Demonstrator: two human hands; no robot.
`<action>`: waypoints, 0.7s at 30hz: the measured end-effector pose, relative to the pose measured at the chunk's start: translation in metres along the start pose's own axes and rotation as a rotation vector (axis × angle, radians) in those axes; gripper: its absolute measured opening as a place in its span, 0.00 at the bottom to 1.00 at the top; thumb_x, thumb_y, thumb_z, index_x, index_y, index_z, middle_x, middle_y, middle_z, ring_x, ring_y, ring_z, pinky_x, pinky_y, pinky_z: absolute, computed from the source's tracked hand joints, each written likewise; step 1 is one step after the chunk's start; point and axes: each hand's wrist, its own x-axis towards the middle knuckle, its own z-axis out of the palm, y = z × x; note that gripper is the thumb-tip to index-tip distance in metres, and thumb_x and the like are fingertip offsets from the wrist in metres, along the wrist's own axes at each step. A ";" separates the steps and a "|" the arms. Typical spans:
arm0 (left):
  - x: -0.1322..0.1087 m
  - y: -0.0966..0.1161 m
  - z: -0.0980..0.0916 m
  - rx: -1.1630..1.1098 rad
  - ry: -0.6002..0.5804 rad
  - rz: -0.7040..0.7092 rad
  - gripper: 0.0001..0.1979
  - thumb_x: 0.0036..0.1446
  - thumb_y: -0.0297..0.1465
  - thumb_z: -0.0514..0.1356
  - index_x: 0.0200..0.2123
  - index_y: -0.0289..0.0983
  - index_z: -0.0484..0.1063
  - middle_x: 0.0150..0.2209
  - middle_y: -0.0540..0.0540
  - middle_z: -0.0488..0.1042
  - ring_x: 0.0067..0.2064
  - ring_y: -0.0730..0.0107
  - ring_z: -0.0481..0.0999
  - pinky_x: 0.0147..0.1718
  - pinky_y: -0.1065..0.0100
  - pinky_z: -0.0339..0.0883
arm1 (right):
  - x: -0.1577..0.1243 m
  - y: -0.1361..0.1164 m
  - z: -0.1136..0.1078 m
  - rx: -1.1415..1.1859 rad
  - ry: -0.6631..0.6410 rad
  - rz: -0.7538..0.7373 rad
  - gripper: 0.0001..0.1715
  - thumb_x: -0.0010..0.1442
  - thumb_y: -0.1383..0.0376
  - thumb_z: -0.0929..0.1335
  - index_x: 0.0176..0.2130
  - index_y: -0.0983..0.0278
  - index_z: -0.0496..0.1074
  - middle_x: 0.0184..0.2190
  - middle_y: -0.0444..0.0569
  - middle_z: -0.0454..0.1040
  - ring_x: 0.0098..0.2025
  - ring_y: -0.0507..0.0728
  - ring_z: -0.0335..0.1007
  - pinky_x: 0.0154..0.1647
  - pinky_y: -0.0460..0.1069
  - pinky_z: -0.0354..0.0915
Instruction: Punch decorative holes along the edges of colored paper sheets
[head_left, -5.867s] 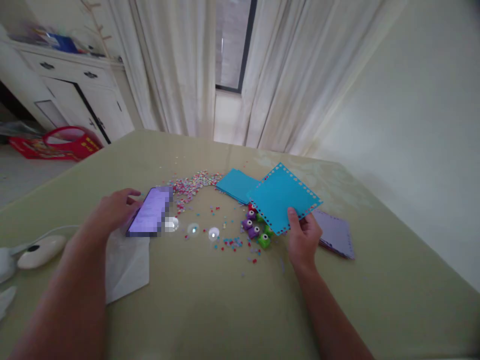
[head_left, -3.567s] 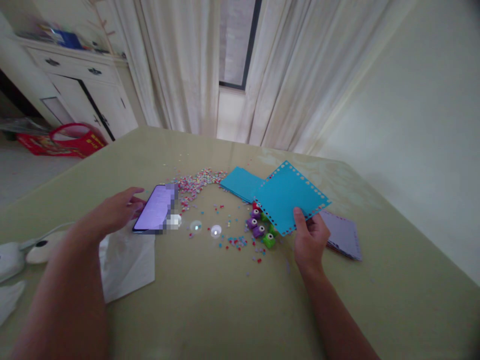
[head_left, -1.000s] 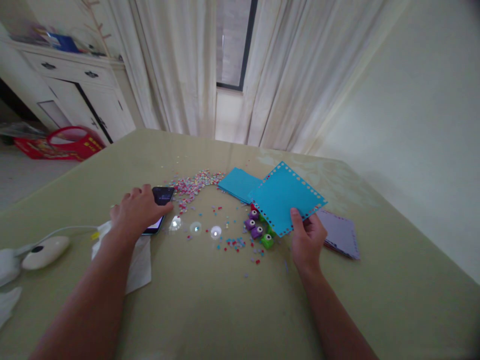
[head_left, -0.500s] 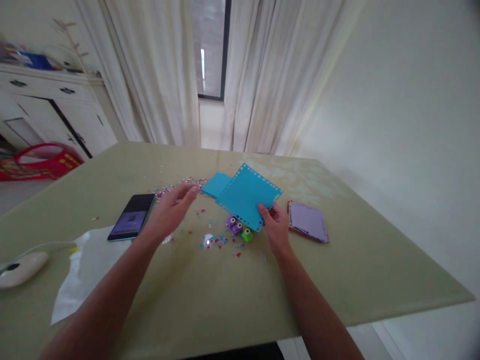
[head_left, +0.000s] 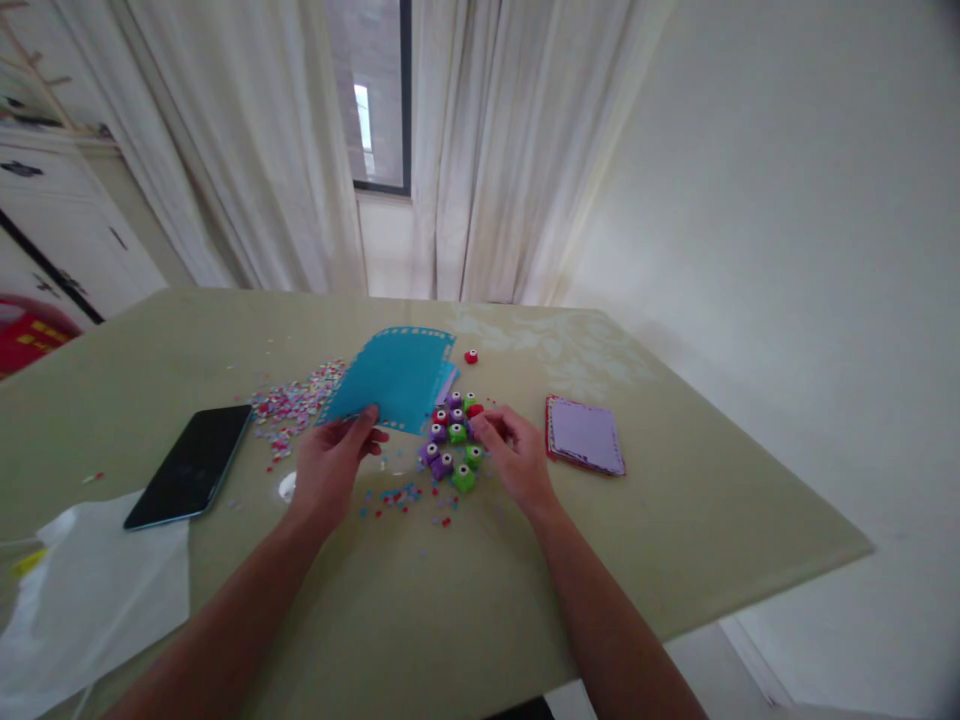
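My left hand (head_left: 330, 470) pinches the near edge of a blue paper sheet (head_left: 397, 375), with small holes punched along its edges. The sheet is tilted and slightly curved above a blue stack, which it mostly hides. To its right, my right hand (head_left: 517, 455) has thumb and forefinger closed at a small red craft punch (head_left: 475, 410), partly hidden by the fingertips. Several small purple, green and red craft punches stand in a cluster, among them a green punch (head_left: 463, 478) and a purple punch (head_left: 442, 465).
Confetti (head_left: 296, 402) lies heaped left of the sheet, with loose bits (head_left: 401, 497) nearer me. A stack of purple cards (head_left: 585, 436) is at right. One red punch (head_left: 471, 356) stands apart farther back. A phone (head_left: 191, 465) overlaps white paper (head_left: 105, 590) at left.
The blue sheet has passed from my right hand to my left and shifted left, uncovering the punch cluster. My right hand is now at the punches. The view has turned right.
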 end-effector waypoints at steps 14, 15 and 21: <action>-0.010 -0.014 0.004 -0.059 -0.037 -0.129 0.25 0.43 0.45 0.80 0.40 0.36 0.82 0.35 0.42 0.85 0.35 0.58 0.85 0.32 0.65 0.76 | -0.009 0.009 0.015 -0.569 -0.344 -0.164 0.19 0.56 0.58 0.82 0.44 0.62 0.81 0.49 0.54 0.75 0.54 0.66 0.71 0.60 0.62 0.66; -0.011 -0.013 0.004 -0.071 -0.013 -0.154 0.24 0.42 0.44 0.80 0.38 0.36 0.82 0.35 0.41 0.85 0.35 0.59 0.85 0.32 0.65 0.76 | -0.009 0.007 0.015 -0.495 -0.322 -0.157 0.18 0.57 0.59 0.81 0.45 0.62 0.80 0.49 0.54 0.75 0.54 0.66 0.71 0.60 0.62 0.66; -0.022 -0.005 0.016 -0.230 0.033 -0.276 0.22 0.38 0.41 0.80 0.35 0.38 0.82 0.35 0.44 0.85 0.35 0.60 0.85 0.31 0.65 0.77 | -0.013 0.001 0.023 0.170 -0.185 0.142 0.21 0.60 0.56 0.78 0.51 0.58 0.75 0.43 0.49 0.79 0.40 0.59 0.76 0.44 0.56 0.74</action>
